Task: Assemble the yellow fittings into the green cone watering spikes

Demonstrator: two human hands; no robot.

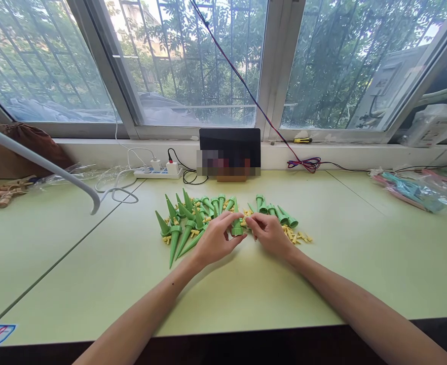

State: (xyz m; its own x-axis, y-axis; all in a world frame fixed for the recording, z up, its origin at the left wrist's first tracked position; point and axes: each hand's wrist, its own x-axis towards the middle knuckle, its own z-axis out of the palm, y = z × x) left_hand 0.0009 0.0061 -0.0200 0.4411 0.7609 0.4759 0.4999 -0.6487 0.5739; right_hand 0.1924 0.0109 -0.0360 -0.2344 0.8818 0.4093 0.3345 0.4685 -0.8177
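My left hand (216,238) is closed on a green cone spike (237,226), holding it upright by its wide end. My right hand (269,233) sits just to its right, fingers pinched at the spike's side on something small I cannot make out. Behind both hands lies a pile of green cone spikes (187,220) mixed with small yellow pieces (296,236) on the pale green table (246,289).
A black tablet (229,148) leans at the window sill, with a white power strip (158,172) and cables to its left. A white curved tube (52,170) crosses the left side. Plastic-bagged items (417,190) lie far right; wooden parts (3,192) far left.
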